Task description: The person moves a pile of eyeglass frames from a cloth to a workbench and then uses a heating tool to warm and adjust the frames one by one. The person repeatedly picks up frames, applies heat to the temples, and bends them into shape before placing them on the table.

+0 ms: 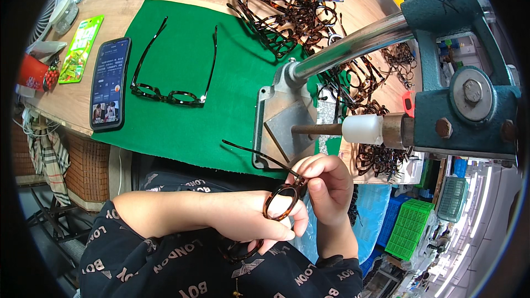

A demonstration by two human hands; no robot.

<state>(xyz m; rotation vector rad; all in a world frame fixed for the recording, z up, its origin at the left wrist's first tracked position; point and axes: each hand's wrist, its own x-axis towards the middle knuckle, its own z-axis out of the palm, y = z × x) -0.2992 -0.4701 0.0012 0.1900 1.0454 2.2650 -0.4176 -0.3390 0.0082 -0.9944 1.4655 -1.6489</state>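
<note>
Both my hands hold one tortoiseshell glasses frame (pixel 266 209) close to my body, below the table's front edge. My left hand (pixel 259 218) is closed around its front, near the bridge, and partly hides the lower rim. At the upper hinge, the fingers of my right hand (pixel 327 185) pinch the frame. One dark temple arm sticks out from there up and to the left, over the green cloth (pixel 182 132). Just beyond my right hand is the metal base (pixel 284 124) of a teal hand press (pixel 458 116). A second glasses frame (pixel 168 97) lies on the cloth with its temples spread.
A large heap of tortoiseshell frames (pixel 287 5) fills the back of the table, with more piles right of the press. A phone (pixel 110 84), a green packet (pixel 81 49) and a red container (pixel 37 73) sit at left. Green crates (pixel 409 229) stand at lower right.
</note>
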